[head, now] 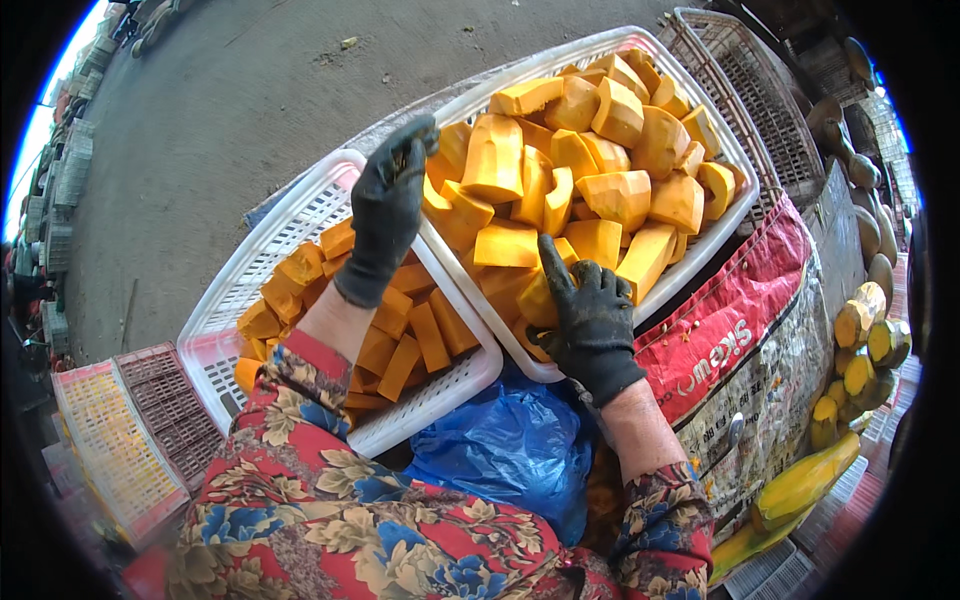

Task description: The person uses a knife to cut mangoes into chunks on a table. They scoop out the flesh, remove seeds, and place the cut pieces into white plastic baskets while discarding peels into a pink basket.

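My left hand, in a dark work glove, is raised over the corner where two white plastic baskets meet; its fingers are curled, and whether they hold anything does not show. My right hand, gloved alike, rests at the near side of the right basket, its index finger stretched over peeled pumpkin chunks. This basket is heaped with yellow-orange chunks. Deeper orange pumpkin pieces lie in the left basket, partly hidden by my left forearm.
A blue plastic bag lies before my body. A printed sack covers a surface at the right, with cut squashes and a long peeled squash beyond. Brown crates stand behind; more crates are at left.
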`<state>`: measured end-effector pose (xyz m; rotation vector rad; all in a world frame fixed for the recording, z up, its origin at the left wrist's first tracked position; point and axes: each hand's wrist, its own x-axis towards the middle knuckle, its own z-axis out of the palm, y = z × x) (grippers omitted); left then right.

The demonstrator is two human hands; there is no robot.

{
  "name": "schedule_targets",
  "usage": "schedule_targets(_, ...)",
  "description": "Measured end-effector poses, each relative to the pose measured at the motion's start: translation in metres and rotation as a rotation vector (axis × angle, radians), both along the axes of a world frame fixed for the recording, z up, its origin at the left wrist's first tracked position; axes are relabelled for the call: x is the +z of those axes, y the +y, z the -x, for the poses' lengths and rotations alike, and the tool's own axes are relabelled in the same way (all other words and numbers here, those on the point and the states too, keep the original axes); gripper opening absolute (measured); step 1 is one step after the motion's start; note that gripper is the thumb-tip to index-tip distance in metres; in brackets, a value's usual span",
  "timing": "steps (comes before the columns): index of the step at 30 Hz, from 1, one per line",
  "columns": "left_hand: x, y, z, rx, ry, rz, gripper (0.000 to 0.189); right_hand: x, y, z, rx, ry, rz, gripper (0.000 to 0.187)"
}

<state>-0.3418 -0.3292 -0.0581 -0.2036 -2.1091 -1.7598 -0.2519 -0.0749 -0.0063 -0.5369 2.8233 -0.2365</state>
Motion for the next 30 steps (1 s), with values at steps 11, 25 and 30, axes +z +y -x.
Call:
schedule_targets(11, -0.013, 0.038, 0.045, -0.088, 0.014, -0.048, 0.027, -0.001, 0.003, -0.015, 0.078, -0.171, 0.272, 0.089)
schedule_targets(25, 0.006, 0.067, 0.182, 0.036, 0.396, 0.523, 0.024, -0.068, 0.216, -0.039, -0.781, -0.101, 1.756, 0.073)
schedule_targets(30, 0.007, 0.168, 0.250, -0.133, 0.058, 0.415, 0.034, -0.082, 0.221, -0.057, -0.772, -0.083, 1.693, 0.077)
